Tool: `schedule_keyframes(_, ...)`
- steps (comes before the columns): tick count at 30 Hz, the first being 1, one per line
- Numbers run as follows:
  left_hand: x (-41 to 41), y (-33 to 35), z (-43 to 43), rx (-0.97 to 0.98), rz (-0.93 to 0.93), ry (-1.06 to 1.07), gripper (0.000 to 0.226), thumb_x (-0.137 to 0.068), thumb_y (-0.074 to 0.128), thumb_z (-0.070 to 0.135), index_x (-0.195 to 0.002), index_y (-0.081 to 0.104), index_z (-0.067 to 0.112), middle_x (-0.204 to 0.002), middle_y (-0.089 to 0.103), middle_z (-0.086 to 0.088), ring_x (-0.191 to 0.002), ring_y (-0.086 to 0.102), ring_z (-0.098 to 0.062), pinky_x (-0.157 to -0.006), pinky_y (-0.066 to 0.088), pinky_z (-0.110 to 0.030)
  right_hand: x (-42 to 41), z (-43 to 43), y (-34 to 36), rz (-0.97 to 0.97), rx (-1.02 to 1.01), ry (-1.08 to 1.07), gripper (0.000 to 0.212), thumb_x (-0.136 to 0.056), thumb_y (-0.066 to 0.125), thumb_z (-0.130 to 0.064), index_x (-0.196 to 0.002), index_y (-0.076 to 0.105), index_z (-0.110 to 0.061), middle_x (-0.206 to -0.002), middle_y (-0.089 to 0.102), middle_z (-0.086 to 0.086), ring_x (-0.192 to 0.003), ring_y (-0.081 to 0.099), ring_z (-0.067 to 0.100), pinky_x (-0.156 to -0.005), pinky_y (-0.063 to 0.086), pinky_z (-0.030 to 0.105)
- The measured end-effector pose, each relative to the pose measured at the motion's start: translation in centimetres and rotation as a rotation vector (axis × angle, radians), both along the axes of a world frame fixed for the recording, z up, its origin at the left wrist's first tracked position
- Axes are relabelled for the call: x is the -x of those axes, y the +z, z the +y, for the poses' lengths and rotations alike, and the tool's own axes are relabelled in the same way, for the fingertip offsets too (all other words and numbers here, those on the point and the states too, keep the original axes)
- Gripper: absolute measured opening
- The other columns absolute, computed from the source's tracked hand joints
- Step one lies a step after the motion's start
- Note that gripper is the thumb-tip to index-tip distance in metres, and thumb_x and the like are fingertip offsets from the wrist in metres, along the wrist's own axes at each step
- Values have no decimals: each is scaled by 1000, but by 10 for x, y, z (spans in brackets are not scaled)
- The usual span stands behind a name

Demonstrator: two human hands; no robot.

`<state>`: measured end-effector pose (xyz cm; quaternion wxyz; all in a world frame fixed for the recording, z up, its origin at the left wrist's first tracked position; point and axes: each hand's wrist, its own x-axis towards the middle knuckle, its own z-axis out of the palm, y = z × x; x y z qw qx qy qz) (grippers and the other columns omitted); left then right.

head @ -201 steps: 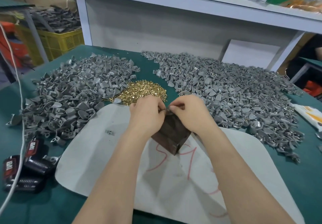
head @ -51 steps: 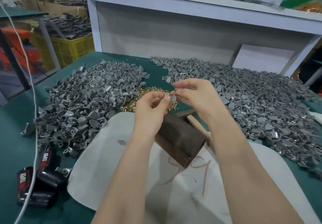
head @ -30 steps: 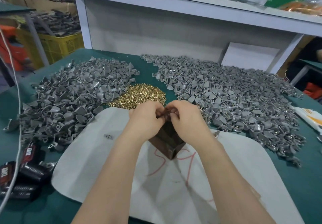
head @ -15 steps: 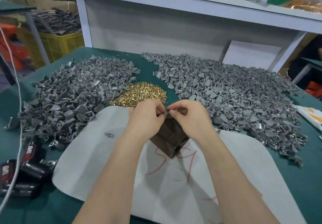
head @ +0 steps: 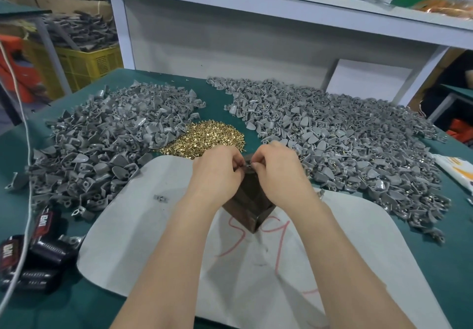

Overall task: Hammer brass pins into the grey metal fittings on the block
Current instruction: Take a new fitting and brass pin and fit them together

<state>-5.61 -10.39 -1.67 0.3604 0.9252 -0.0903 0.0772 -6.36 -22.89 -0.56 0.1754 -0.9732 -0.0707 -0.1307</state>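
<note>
Step in hand, as I read it: seating a part on the dark brown rectangular block (head: 252,208) before any hammering.

- Left hand (head: 217,172) and right hand (head: 279,172) meet over the block's far top edge. The fingers (head: 261,161) of both are curled in, pinching a small grey metal fitting (head: 248,165) between the tips. Can't tell if a pin is in it yet, it's too small.
- The block sits on the white sheet with red scrawl (head: 153,226) on the green bench (head: 448,252).
- The heap of brass pins (head: 204,138) is just beyond the hands. Heaps of grey fittings lie to the left (head: 102,139) and right (head: 345,144).

To do it well:
- Seat the fitting flat on the block with the hole facing up. If it rocks, the pin will likely bend.
- Start the pin by hand, upright in the hole. One hand pinches low on the fitting, not on the pin head.
- Tap lightly first, then drive it home. Keep fingertips off the strike line.
- No hammer in view, so one hand has to let go to fetch it. Hold the fitting steady with the other.
- Keep the block away from the heaps so nothing slips under it.
</note>
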Motion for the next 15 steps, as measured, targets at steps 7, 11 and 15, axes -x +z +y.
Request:
schedule_keyframes(7,0,0,0,-10,-17,-12,11,-86,64,18,-93,72,17,-92,70,-4,-92,62,-30,-84,50,-41,-3,11,8,11,214,-51,14,-90,55,-9,-101,64,-9,-101,57,8,-94,58,27,-69,40,30)
schedule_keyframes(11,-1,-1,-1,11,4,3,11,-88,65,24,-92,72,17,-90,70,-6,-90,62,-31,-83,51,-41,-4,12,8,56,143,-83,14,-91,54,-10,-100,64,-9,-99,61,9,-88,60,25,-70,47,31)
schedule_keyframes(15,0,0,-1,8,14,13,13,-87,64,23,-96,72,17,-95,70,-6,-94,62,-31,-86,51,-41,-1,14,11,55,175,-82,15,-91,53,-11,-102,62,-8,-101,59,9,-93,59,26,-70,42,29)
